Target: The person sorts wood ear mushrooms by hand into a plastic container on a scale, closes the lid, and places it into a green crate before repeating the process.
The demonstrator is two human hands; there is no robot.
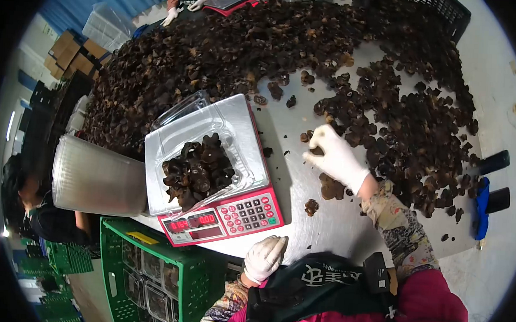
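Note:
My right hand (pixel 337 160), in a white glove, is over the metal table with thumb and forefinger curved and a small gap between them. A small piece of black fungus (pixel 306 136) lies beside its fingertips. My left hand (pixel 265 259), also gloved, rests at the table's near edge, fingers curled together, with nothing visible in them. Left of my hands stands a red and silver digital scale (pixel 249 215) with lit red digits. On its plate sits an open clear plastic box (pixel 238 170) holding a heap of black fungus (pixel 199 168); its lid (pixel 182 109) tilts up behind.
A large mound of black fungus (pixel 216 60) spreads across the table (pixel 290 206). Stacked clear containers (pixel 97 176) stand left of the scale, above a green crate (pixel 196 280) of filled boxes. Other people's gloved hands (pixel 172 15) appear at the far side.

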